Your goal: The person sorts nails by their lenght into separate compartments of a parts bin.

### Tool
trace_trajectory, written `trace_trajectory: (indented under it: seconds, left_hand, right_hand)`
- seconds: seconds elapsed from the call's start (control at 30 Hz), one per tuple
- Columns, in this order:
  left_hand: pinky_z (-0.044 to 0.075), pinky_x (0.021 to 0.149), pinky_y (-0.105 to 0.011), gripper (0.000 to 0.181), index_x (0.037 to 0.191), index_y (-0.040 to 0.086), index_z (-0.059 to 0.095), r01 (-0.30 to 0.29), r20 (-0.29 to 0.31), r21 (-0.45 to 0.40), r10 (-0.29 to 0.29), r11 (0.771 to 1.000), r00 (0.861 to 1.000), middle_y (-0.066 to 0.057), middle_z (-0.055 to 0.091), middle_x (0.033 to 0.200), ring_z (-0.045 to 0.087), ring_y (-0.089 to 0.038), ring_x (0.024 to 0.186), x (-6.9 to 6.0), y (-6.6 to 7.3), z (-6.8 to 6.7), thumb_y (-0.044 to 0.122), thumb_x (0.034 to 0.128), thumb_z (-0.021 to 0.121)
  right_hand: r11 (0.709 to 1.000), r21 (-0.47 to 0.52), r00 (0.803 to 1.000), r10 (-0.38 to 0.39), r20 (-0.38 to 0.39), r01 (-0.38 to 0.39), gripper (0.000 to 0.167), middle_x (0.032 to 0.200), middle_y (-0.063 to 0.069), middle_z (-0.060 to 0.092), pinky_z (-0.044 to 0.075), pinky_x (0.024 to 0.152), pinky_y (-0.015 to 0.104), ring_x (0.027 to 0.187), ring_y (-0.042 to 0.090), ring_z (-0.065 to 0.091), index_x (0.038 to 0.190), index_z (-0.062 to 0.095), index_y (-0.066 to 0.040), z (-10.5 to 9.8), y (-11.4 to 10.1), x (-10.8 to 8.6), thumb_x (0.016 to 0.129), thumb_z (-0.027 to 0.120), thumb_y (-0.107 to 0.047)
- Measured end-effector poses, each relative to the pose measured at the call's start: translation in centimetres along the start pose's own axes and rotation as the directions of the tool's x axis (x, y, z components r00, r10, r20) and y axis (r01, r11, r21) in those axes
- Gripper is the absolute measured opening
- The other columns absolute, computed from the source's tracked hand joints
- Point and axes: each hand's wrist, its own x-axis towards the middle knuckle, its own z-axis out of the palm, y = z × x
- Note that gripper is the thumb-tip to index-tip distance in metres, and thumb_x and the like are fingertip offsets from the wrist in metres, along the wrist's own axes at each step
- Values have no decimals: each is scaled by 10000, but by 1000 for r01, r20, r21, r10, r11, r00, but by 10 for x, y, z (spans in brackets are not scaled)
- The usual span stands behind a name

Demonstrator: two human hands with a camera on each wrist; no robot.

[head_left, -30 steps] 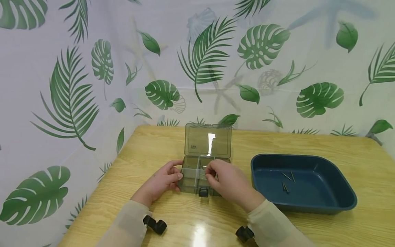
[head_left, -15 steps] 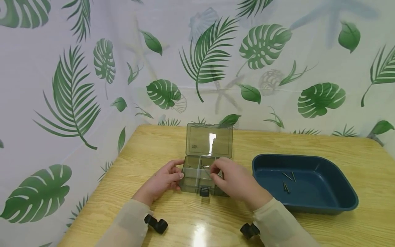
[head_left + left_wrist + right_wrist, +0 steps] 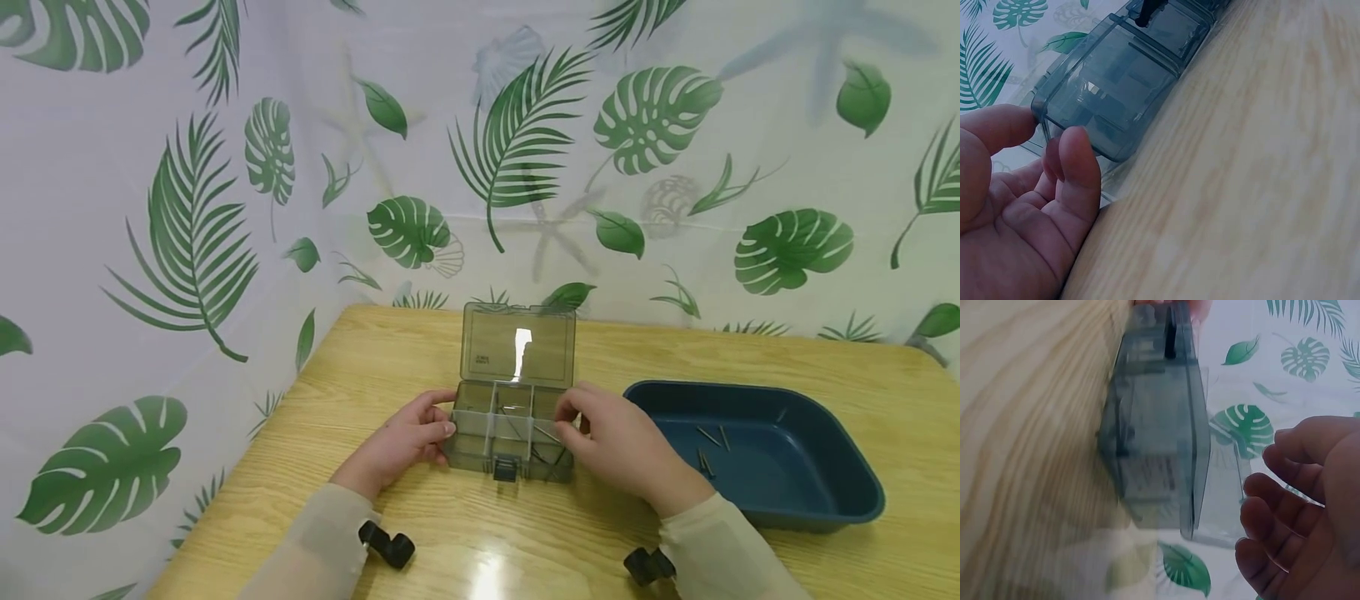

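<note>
While the left grip pinches a smoky, rectangular plastic organizer toward the wood-grained surface's far edge, the right grip curls, its hold indiscernible.

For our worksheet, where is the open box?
In the head view, the open box sits between the left hand and right hand, left of the blue tray.

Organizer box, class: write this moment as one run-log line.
left hand: holds left end of box; right hand: at right end; lid: open; blue tray: holds metal fasteners
</note>
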Motion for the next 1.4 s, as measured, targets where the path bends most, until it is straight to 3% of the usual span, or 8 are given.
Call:
trace_trajectory:
  seconds: [0.5, 0.77, 1.07, 1.23, 1.4]
  left_hand:
    - [566, 691, -370, 565, 1561, 129, 360, 2, 12, -10, -2, 1000, 1000, -123, 489, 1053, 517, -208, 730, 1, -2, -2, 113, 1042, 581]
    - [568, 697, -373, 566, 1563, 154, 359, 8, 2, -6, -8, 1000, 1000, -135, 496, 1073, 524, -209, 740, 0, -3, -4, 133, 1044, 584]
    - [565, 698, -374, 564, 1565, 137, 355, 2, 2, -7, -2, 1000, 1000, -126, 489, 1063, 521, -214, 752, -2, -3, -3, 132, 1047, 577]
    - [572, 697, -381, 575, 1568, 144, 353, 0, 9, -13, 0, 1000, 1000, -132, 496, 1069, 536, -216, 745, -1, -4, -3, 148, 1044, 589]
    - [577, 694, -390, 578, 1569, 143, 350, -4, 13, -12, 4, 1000, 1000, -132, 503, 1069, 537, -220, 762, 2, -5, -3, 154, 1044, 590]
  right_hand:
    - [999, 19, 999, -37, -25, 38, 43, 987, -130, 596, 520, 755, 369, 865, 73, 558, 986, 669, -242, -26, 31, -20, 1005, 653, -207]
    - [998, -32, 999, 45, 10, -45, 55, 1020, -74, 603, 524, 767, 400, 894, 107, 589, 1049, 665, -210, -38, 60, -30, 996, 663, -200]
    - [992, -73, 994, 102, 48, -98, 188, 1114, 2, 627, 539, 781, 454, 965, 193, 624, 1157, 675, -146, -50, 82, -39, 989, 674, -230]
    - [982, -115, 984, 158, 85, -148, 342, 1208, 98, 610, 559, 762, 469, 995, 255, 657, 1273, 643, -84, -55, 97, -46, 985, 675, -267]
    - [967, -185, 970, 202, 132, -177, 408, 1190, 129, 607, 551, 748, 486, 1002, 296, 655, 1302, 633, -31, -63, 116, -52, 975, 684, -271]
